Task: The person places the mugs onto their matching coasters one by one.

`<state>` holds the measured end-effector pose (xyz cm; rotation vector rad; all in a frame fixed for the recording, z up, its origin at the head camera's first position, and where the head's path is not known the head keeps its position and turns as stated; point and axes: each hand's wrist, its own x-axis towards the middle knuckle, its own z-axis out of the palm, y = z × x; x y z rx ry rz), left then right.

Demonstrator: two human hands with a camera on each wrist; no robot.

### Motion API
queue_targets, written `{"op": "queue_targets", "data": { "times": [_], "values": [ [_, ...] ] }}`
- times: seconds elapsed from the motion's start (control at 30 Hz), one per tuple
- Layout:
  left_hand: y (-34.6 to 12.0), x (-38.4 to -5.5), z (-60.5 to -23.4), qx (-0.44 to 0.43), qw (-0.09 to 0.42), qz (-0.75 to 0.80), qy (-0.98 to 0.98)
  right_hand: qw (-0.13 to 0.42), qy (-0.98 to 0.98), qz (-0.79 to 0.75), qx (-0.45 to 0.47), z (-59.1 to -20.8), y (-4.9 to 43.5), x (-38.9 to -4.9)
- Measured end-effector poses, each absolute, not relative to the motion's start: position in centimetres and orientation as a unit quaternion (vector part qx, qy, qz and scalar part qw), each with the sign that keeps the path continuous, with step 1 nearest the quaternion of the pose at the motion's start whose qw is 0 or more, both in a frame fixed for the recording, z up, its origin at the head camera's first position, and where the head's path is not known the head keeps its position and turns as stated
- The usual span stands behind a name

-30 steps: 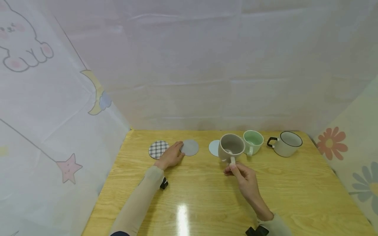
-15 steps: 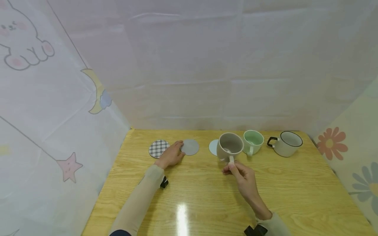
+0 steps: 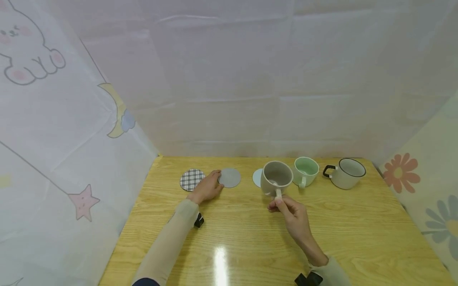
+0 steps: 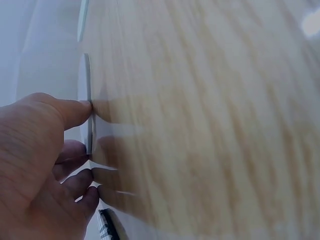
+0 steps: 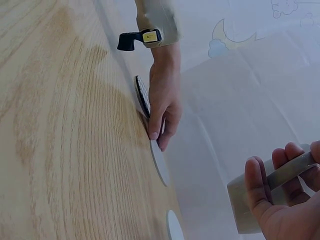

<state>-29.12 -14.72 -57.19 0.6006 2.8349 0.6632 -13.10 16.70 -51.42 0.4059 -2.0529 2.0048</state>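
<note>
My left hand (image 3: 208, 187) rests on the table with thumb and fingertips pinching the left edge of a round grey coaster (image 3: 230, 178). In the left wrist view the thumb lies against the rim of that coaster (image 4: 86, 127). My right hand (image 3: 295, 216) pinches the handle of a greyish-beige mug (image 3: 266, 183), its fingers curled round it. The mug is upright, with its opening facing up, and in the right wrist view the mug (image 5: 244, 210) shows above the table surface. It overlaps the right part of a pale blue coaster (image 3: 257, 177) in the head view.
A black-and-white plaid coaster (image 3: 191, 178) lies left of the grey one, partly behind the left hand. A light green cup (image 3: 305, 171) stands just right of the held mug. Farther right is a white mug (image 3: 347, 176) with black rim and handle. Printed sheets (image 3: 229, 79) enclose the table.
My right hand has moved slightly left with the mug, away from the green cup and farther over the pale blue coaster. The left hand stays at the grey coaster.
</note>
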Motion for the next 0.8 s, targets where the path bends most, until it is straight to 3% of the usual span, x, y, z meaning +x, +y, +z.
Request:
{"op": "queue_targets", "data": {
  "times": [0.8],
  "values": [
    [-15.06, -28.88, -57.19, 0.21, 0.082, 0.227, 0.947, 0.132, -0.693, 0.689, 0.164, -51.47, 15.75, -13.61]
  ]
}}
